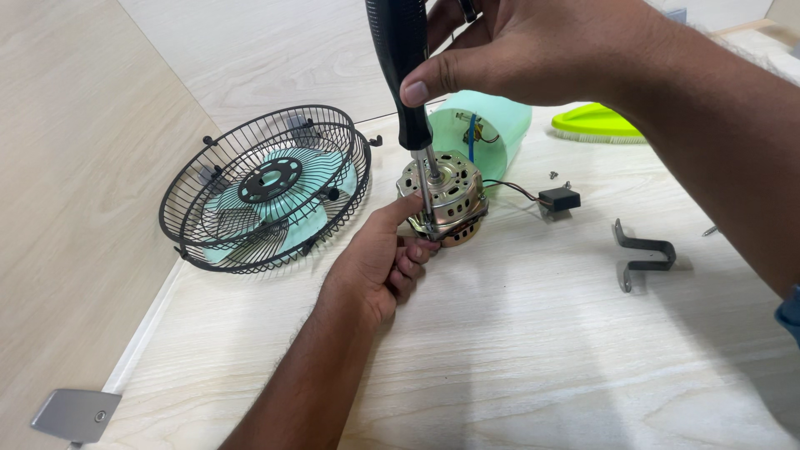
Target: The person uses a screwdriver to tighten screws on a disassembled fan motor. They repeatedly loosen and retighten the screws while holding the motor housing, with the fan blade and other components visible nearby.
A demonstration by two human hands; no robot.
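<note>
Right beside the black fan guard (267, 187), a small fan motor (443, 198) is steadied on the pale wood bench (533, 350) by the left hand (379, 262), fingers closed on its lower edge. A black-handled screwdriver (406, 79) is gripped by the right hand (533, 50), tip down on the motor. Behind the motor lies a mint-green housing (492, 125), wired to a black capacitor (559, 199); a metal bracket (643, 254) sits farther out.
</note>
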